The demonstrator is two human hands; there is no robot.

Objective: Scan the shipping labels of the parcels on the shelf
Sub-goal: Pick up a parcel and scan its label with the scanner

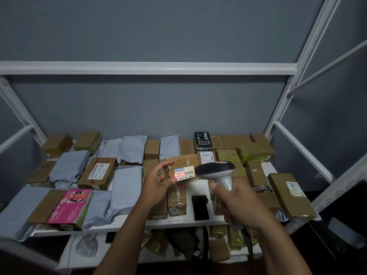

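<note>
My right hand point(236, 203) grips the scanner point(217, 171) handle; my left hand point(156, 182) pinches a small cardboard parcel point(183, 165) by its edges above the shelf point(178, 224), red beam on its label point(183, 174). I judge it light, stiff and tape-slick, so edges hold best.
</note>
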